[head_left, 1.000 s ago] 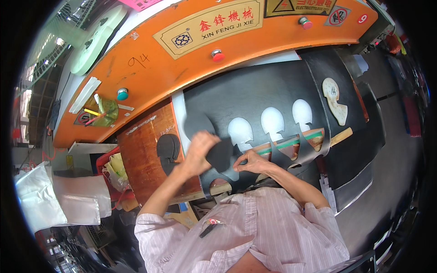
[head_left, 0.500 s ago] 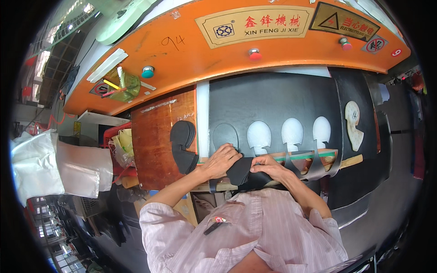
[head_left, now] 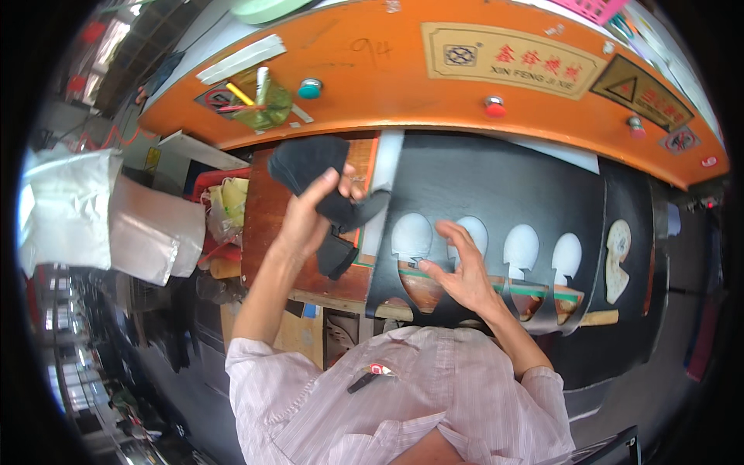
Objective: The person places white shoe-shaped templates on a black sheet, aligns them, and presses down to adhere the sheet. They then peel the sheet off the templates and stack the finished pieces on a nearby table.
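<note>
My left hand (head_left: 308, 213) is raised over the brown wooden board, its fingers and thumb closed on black cut-out pieces (head_left: 310, 164). How many pieces are in it I cannot tell. Under that hand lies a stack of black cut-outs (head_left: 338, 260), its upper part hidden. My right hand (head_left: 469, 279) holds nothing, with its thumb and fingers apart, over the near side of a large black sheet (head_left: 496, 182). Several rounded holes with narrow necks run in a row along the sheet, pale surface showing through them.
An off-white curved template (head_left: 618, 263) rests on black material at the right. Behind the sheet stands an orange machine beam (head_left: 372, 85) with push buttons and a green pen holder (head_left: 267, 105). The wooden board (head_left: 263, 240) and silvery plastic sheeting (head_left: 155, 225) are at the left.
My left hand has moved left and away from my body, carrying black cut-outs from the sheet's near edge. The right hand has let go and opened. The view has shifted, and another hole shows.
</note>
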A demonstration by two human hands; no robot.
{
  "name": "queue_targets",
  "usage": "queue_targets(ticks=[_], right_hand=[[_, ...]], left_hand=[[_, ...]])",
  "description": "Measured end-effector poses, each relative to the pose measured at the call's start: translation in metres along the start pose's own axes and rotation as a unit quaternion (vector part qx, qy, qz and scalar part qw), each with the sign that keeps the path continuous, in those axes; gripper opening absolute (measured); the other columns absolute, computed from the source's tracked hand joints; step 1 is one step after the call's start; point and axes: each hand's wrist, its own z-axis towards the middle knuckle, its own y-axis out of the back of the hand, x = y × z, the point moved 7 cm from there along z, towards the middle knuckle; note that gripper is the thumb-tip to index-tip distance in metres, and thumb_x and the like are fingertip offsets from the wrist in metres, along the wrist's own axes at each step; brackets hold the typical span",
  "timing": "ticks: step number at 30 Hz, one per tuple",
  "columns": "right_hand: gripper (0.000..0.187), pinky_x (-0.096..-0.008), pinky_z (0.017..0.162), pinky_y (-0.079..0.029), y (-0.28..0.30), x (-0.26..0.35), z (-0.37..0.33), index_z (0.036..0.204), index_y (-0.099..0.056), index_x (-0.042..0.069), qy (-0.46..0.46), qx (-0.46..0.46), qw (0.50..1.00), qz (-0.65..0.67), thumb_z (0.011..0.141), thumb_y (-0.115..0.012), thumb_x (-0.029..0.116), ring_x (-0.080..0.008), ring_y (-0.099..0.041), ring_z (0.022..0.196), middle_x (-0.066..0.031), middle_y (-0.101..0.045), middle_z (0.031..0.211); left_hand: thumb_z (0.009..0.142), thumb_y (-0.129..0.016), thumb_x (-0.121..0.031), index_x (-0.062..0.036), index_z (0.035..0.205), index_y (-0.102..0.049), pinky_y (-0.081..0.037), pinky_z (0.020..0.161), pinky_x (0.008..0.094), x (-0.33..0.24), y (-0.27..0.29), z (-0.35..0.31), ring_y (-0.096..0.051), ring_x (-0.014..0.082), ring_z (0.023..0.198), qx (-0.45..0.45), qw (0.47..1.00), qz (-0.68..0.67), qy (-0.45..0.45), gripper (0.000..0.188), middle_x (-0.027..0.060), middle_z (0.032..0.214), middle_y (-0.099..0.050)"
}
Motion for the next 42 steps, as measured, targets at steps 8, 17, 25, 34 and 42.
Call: queue_targets(ticks=[8, 17, 25, 34, 42], right_hand=[[0.037, -0.0399, 0.098, -0.053, -0.102, -0.014, 0.016, 0.125, -0.072, -0.002, -0.189, 0.382, 0.87, 0.246, 0.093, -0.079, 0.015, -0.0232, -0.068, 0.111, -0.0117, -0.074, 0.111], [0.034, -0.0475, 0.092, -0.052, -0.151, 0.022, 0.132, 0.109, -0.077, 0.005, 0.348, 0.154, 0.916, -0.127, 0.076, -0.075, 0.002, -0.032, -0.065, 0.11, -0.0119, -0.071, 0.117], [0.047, -0.0462, 0.114, -0.045, -0.199, -0.03, 0.182, 0.124, -0.068, -0.006, 0.208, 0.291, 0.927, -0.114, 0.083, -0.069, 0.017, -0.0417, -0.058, 0.127, -0.0235, -0.066, 0.132], [0.072, -0.0498, 0.107, -0.049, -0.254, -0.055, 0.2, 0.127, -0.067, -0.007, 0.071, 0.376, 0.895, -0.23, 0.078, -0.088, 0.041, -0.0452, -0.063, 0.123, -0.0329, -0.065, 0.131], [0.059, -0.0488, 0.097, -0.053, -0.253, -0.038, 0.175, 0.116, -0.072, -0.005, 0.101, 0.344, 0.92, -0.155, 0.074, -0.091, 0.032, -0.0442, -0.067, 0.112, -0.0314, -0.07, 0.12]], left_hand=[[0.102, -0.061, -0.037, 0.0021, 0.133, -0.059, -0.048, 0.105, 0.0443, 0.091, 0.033, -0.1, -0.065, 0.0272, 0.107, -0.035, 0.985, -0.169, 0.004, 0.05, 0.0087, 0.1, -0.065], [0.096, -0.069, -0.008, 0.0044, 0.126, -0.07, -0.052, 0.103, 0.0343, 0.096, 0.139, -0.154, -0.068, 0.0258, 0.117, -0.289, 0.895, 0.291, -0.178, 0.032, 0.0136, 0.123, -0.073], [0.076, -0.088, -0.033, -0.004, 0.152, -0.046, -0.029, 0.125, 0.0546, 0.158, 0.113, -0.13, -0.034, 0.0439, 0.15, -0.268, 0.748, 0.599, -0.101, 0.092, 0.0217, 0.163, -0.035], [0.072, -0.091, -0.035, 0.0006, 0.163, -0.018, -0.034, 0.125, 0.0506, 0.183, 0.131, -0.107, -0.033, 0.0483, 0.15, -0.304, 0.786, 0.537, -0.044, 0.122, 0.0285, 0.164, -0.026], [0.076, -0.088, -0.042, -0.0002, 0.161, -0.023, -0.043, 0.116, 0.0537, 0.18, 0.124, -0.125, -0.042, 0.0487, 0.143, -0.328, 0.757, 0.565, -0.023, 0.115, 0.0286, 0.159, -0.031]])
